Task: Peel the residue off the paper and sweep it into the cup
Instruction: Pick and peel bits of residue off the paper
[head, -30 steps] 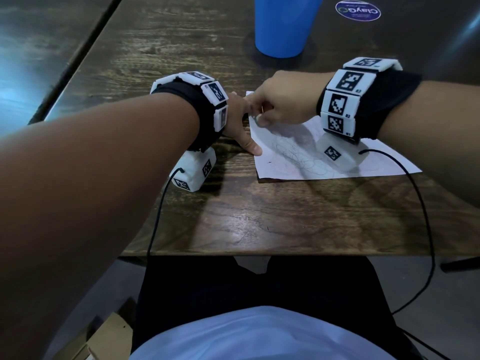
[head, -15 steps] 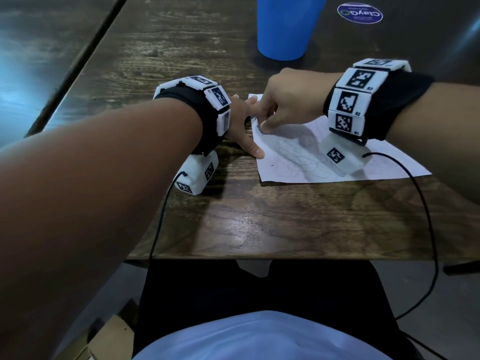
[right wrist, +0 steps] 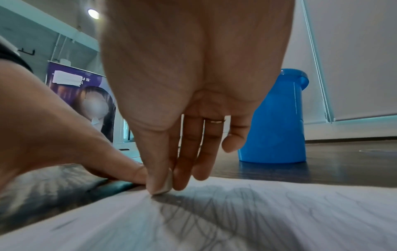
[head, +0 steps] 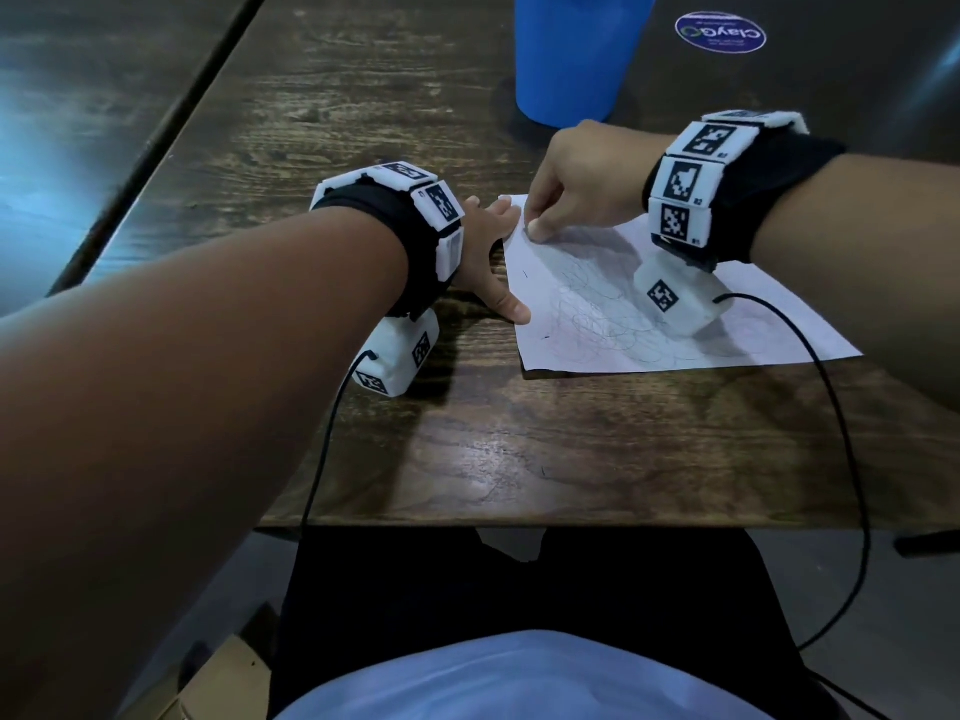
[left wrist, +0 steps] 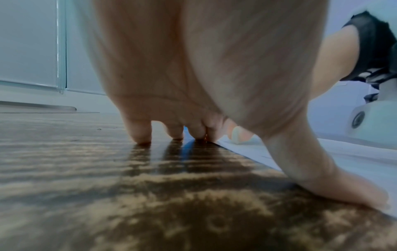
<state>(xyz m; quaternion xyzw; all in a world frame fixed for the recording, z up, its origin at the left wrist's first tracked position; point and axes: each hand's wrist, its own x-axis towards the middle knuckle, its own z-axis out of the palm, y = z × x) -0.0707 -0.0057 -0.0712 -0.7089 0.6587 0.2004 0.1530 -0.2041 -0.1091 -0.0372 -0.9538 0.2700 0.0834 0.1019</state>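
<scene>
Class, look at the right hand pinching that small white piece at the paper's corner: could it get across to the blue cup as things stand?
Probably yes. The blue cup stands upright just beyond the right hand, with only bare table between them. The left hand lies off to the side.

A dark wooden table (head: 571, 459) with a marked grain and a glossy sheen carries everything here. Directly on it lie a white sheet of paper (head: 753, 324) covered in pencil scribbles, a blue cup (head: 571, 59) standing upright beyond the sheet's far edge, and a round purple sticker (head: 720, 32) stuck flat to the right of the cup. The left hand (head: 485, 252) rests its straight fingertips on the wood just beside the paper's left edge, its thumb touching that edge.
</scene>
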